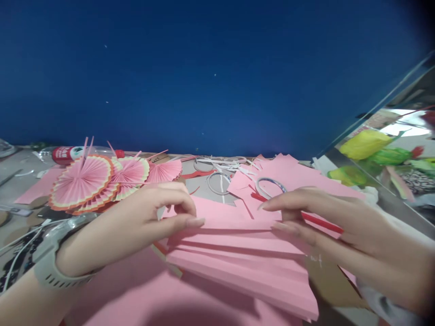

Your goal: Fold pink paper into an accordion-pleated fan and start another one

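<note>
A pink sheet of paper (238,253), pleated in accordion folds, lies in front of me on the table. My left hand (149,222), with a grey watch on its wrist, pinches the top fold at the sheet's left end between thumb and fingers. My right hand (326,222) grips the same fold at the right end, fingers stretched along the crease. A thin red strip (319,222) runs under my right hand's fingers.
Finished pink pleated fans (102,181) lie at the left, with a red-labelled bottle (68,154) behind them. Tape rings (268,185) and paper scraps (220,163) sit behind the sheet. Loose pink sheets (288,170) lie at the back right. A blue wall rises behind.
</note>
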Available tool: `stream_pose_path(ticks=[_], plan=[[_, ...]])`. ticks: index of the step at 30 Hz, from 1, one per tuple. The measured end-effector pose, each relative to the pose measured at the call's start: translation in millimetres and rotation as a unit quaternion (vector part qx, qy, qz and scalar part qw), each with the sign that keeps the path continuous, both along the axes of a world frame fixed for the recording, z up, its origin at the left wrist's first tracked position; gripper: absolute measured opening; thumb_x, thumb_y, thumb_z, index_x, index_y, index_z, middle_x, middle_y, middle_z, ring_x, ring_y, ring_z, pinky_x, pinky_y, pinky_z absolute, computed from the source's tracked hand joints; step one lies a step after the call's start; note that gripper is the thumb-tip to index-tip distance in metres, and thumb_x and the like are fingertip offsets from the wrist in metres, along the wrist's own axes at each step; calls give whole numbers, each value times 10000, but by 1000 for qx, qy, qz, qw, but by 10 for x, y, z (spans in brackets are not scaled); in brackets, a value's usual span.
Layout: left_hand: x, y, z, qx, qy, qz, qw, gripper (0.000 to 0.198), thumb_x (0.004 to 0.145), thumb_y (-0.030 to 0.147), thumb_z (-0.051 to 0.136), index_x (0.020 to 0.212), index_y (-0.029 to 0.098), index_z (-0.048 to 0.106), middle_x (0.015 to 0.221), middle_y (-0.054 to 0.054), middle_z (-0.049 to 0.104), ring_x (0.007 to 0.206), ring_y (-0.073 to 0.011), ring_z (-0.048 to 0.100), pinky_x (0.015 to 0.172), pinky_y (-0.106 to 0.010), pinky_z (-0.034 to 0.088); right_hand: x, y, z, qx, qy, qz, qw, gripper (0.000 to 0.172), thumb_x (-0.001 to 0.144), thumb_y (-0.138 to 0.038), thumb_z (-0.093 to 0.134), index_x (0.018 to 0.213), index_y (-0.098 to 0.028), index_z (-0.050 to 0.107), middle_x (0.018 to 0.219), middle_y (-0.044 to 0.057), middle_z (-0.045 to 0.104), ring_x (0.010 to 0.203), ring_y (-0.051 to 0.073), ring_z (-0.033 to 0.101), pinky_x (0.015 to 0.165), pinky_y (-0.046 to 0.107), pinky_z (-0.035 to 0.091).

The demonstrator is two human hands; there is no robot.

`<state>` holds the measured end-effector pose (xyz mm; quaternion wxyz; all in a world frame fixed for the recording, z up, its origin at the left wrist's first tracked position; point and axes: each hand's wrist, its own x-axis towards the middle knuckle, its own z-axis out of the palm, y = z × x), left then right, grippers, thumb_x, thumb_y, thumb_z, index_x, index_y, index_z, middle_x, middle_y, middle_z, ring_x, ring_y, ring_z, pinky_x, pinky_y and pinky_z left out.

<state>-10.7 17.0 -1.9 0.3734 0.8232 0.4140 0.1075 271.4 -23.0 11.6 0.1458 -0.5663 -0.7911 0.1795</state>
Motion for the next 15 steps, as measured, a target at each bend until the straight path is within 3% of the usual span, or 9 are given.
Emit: stream_pose_path(ticks=[6, 12, 15], plan=[[45, -32, -13, -6, 33, -51, 998, 203, 893, 352, 474, 753, 223, 541, 682, 86, 571, 636, -64, 523, 603, -160, 377, -121, -17, 28, 21, 72, 55, 996, 215, 891, -385, 458, 1096, -409, 521, 842, -72, 644, 730, 118, 603, 633, 204, 483], [-7, -39, -34, -15, 42, -24, 999, 177, 868, 307, 501, 729, 205, 541, 618, 76, 515, 559, -65, 469, 537, -157, 358, -114, 6, 32, 52, 82, 33, 995, 228, 879, -375, 490, 1101, -340, 531, 925, -31, 635, 809, 136, 608, 653, 204, 476], [-32, -17, -43, -42, 27, -8, 999, 143, 856, 283, 509, 742, 204, 544, 616, 68, 470, 527, -65, 427, 492, -161, 334, -112, 17, 52, 25, 77, 27, 996, 220, 869, -388, 503, 1068, -315, 560, 905, -17, 636, 785, 149, 605, 642, 225, 472]])
